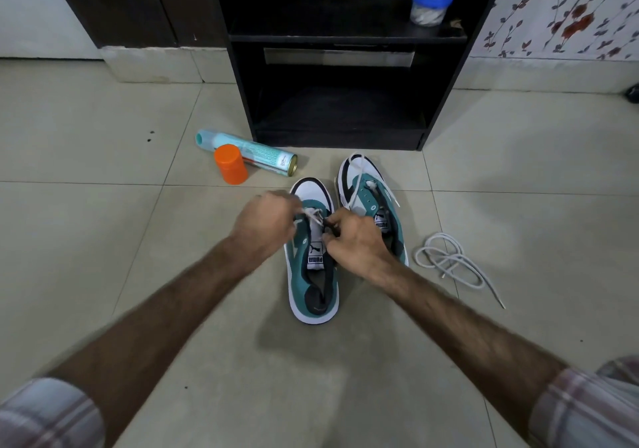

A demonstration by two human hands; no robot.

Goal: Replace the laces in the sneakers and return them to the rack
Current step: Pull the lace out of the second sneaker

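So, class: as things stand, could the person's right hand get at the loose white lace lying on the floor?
Probably yes. The loose white lace lies on open floor tiles just right of the right hand, with nothing between them, but that hand is pinching the lace of the near teal sneaker and must let go first.

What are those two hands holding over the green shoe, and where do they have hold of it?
Both the left hand and right hand pinch the white lace near the front eyelets of the teal-and-white sneaker.
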